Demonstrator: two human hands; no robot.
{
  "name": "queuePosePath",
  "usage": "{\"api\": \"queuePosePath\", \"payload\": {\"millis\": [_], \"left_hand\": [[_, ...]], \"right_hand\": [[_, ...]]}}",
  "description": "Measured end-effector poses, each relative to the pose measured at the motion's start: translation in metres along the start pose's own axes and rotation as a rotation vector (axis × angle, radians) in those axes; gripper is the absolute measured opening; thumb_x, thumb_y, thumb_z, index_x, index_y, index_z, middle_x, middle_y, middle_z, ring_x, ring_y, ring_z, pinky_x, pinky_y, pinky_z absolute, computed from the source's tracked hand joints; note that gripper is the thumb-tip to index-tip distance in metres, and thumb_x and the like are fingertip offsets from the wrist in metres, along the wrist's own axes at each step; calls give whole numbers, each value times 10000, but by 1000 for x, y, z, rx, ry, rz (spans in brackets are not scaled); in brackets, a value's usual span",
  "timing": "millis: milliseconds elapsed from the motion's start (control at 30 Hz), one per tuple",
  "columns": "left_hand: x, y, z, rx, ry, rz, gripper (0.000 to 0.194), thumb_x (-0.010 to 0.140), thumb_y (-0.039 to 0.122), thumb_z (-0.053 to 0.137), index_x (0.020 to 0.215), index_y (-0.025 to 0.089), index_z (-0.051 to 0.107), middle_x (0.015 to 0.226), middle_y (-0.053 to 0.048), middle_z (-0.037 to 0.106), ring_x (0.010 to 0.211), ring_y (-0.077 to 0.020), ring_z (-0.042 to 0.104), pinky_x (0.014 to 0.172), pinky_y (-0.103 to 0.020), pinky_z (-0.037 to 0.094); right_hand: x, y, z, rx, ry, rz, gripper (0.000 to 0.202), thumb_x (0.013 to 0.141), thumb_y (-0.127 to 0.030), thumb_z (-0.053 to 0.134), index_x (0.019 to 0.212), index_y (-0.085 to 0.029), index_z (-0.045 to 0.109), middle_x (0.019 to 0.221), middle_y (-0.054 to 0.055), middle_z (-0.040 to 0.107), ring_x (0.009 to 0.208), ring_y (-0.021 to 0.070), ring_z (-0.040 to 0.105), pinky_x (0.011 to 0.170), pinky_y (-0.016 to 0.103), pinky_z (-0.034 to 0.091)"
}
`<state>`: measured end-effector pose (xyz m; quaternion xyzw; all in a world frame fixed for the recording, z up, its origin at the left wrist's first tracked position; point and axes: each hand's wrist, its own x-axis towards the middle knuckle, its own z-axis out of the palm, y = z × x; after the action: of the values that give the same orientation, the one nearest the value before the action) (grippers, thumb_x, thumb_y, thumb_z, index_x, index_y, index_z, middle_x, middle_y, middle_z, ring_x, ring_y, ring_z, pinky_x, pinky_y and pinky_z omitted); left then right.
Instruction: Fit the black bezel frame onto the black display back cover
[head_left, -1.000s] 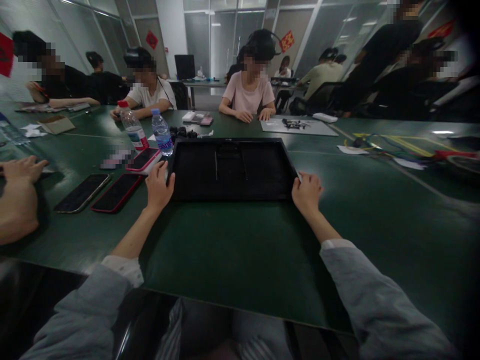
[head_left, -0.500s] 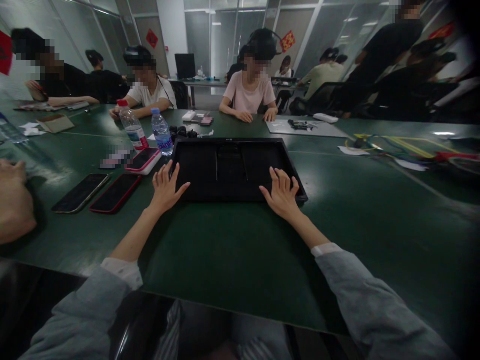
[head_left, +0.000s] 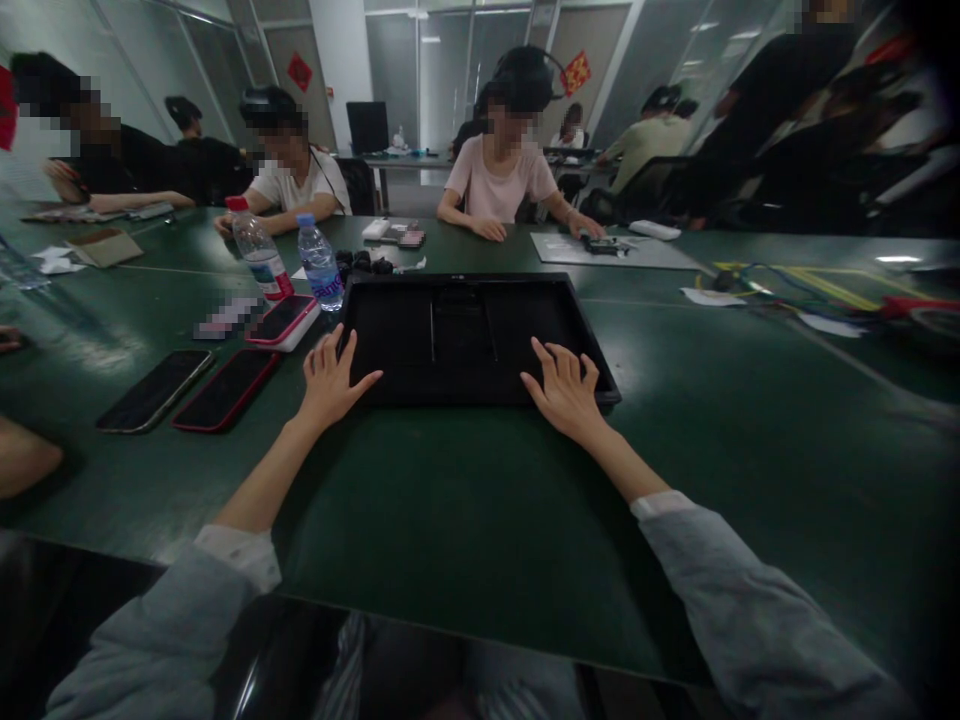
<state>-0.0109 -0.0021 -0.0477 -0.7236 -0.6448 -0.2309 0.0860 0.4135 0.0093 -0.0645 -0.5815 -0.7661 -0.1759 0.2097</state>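
Note:
A black, shallow, rectangular housing [head_left: 390, 382] with raised edges, like the shell of a monitor, lies on the green table in front of me. Two thin upright lines run down its middle, and a small pale mark sits on its far rim. At its near left corner is my left hand [head_left: 328, 378], fingers spread and thumb pointing inward. My right hand [head_left: 564, 388] is over the near right part, also open with fingers apart. Neither hand grips anything; whether the fingertips touch the housing, I cannot tell.
Two phones [head_left: 154, 391] lie left of my left hand, with a pink-edged phone on a white box [head_left: 285, 322] behind them. Two bottles [head_left: 321, 262] stand past these. Cables [head_left: 787, 285] lie at right. Across the table, a co-worker [head_left: 499, 175] sits by a grey board [head_left: 660, 256].
My hands keep almost the same pose over the housing. The co-worker opposite has reached onto the dark parts on the grey board. A neighbour's hand at the left edge has drawn away leftward.

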Motion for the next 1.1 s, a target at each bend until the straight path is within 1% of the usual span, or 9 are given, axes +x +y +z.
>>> {"api": "queuePosePath", "payload": {"millis": [233,400,600,800,933,1100], "left_hand": [[0,-2,1,-11,-6,-15,887,966,729,414,1685,235,255,1759,-147,183,1590,-385,220,1254,-583,217],[1,-3,4,-31,-10,-40,845,963,681,466,1670,249,304,1749,-149,211,1579,-400,239,1245,-601,236],[1,0,0,-47,-14,-47,803,969,670,460,1650,256,357,1736,-146,251,1566,-410,261,1232,-623,253],[1,1,0,-48,-18,-59,782,965,663,483,1629,256,404,1730,-144,270,1561,-409,272,1234,-619,259],[1,1,1,-45,-16,-62,772,961,644,510,1617,245,423,1726,-148,279,1558,-410,277,1234,-617,265],[1,1,1,-31,-19,-49,760,963,626,521,1616,249,423,1730,-143,272,1562,-410,273,1232,-616,273]], "right_hand": [[1,1,-1,-3,-41,-9,670,1072,-449,264,1702,-255,140,1487,158,476,1389,299,410,1199,563,212],[1,1,-2,49,-26,-17,649,1070,-447,265,1687,-250,215,1450,166,513,1356,306,448,1184,573,223],[1,3,-2,79,-54,-31,642,1077,-485,222,1659,-224,293,1418,176,555,1290,316,505,1089,529,364],[3,2,-4,61,-87,-22,641,1075,-499,225,1635,-210,343,1441,176,554,1303,323,506,1040,512,431],[3,2,-3,64,-83,-25,636,1079,-500,221,1618,-200,376,1438,178,561,1296,321,517,1023,503,448],[2,2,-3,70,-62,-41,633,1081,-498,210,1614,-209,391,1415,181,573,1285,329,523,1025,518,444]]}}
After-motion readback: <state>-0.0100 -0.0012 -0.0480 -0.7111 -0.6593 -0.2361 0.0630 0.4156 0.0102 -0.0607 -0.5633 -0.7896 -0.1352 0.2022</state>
